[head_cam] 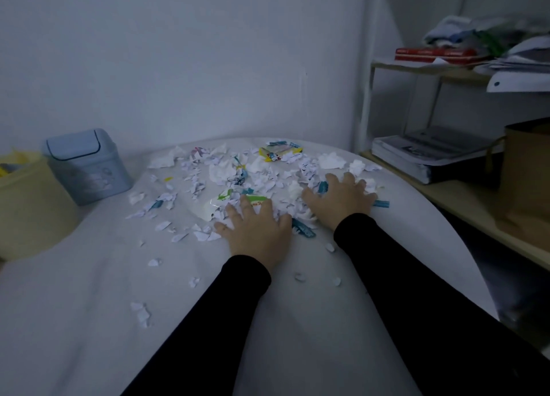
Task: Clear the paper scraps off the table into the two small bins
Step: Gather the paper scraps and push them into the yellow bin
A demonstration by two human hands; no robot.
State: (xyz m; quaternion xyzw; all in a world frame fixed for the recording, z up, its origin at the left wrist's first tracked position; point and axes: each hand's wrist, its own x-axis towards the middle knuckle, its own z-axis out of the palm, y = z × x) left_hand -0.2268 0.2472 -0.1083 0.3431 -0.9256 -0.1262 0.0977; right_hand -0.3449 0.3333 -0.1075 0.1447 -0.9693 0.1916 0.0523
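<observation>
Head view. Left hand (257, 232) lies palm-down with fingers spread and roughly straight, pressing flat on the torn white paper scraps (238, 175); black sleeve (208, 321) runs back toward the camera. Right hand (339, 200) likewise palm-down, fingers splayed, tips resting in the far right part of the pile, nothing gripped. Both hands sit side by side, close but not touching, fingers pointing away from the camera toward the wall.

Scraps are scattered across the middle and far half of the white cloth-covered table (89, 306), densest just ahead of the hands; loose bits trail toward the near-left. Mixed in: blue wrapper strips (303, 229), a yellow printed wrapper (279, 153) near the far edge with its long axis left-right, and a white-green wrapper (235, 200) partly under the left fingers. Print on the wrappers too blurred to read.

Light-blue plastic bin with swing lid (86, 166) stands upright at far left, lid closed, faint decoration on its front unreadable. Pale yellow bin (29, 205) just left of it, cut off by the frame edge.

Right side: wooden shelf (431, 68) with red books (431, 53), titles illegible, and a brown paper bag (526, 163).
</observation>
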